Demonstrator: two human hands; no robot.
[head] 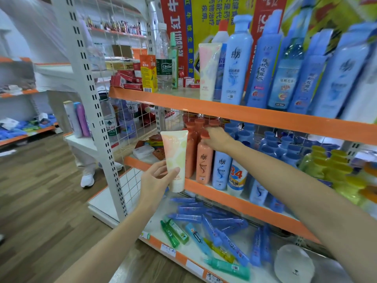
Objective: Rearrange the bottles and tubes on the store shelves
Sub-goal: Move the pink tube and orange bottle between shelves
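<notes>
My left hand [156, 178] grips the lower end of a pale peach and yellow tube [175, 158], held upright in front of the middle shelf [234, 198]. My right hand [217, 138] reaches into that shelf and grips the red cap of an orange bottle [204, 162] at the front of a row of orange bottles. A matching pink tube [208, 70] stands on the top shelf [234, 110] beside tall blue bottles [236, 64]. Blue and green tubes [220, 227] lie scattered on the bottom shelf.
Blue bottles [221, 170] and a white "84" bottle [236, 176] stand right of the orange ones, yellow-green bottles [334, 170] farther right. A water bottle [164, 62] and orange carton [148, 73] sit top left. A person's white shoe [87, 180] shows behind the white upright [98, 119].
</notes>
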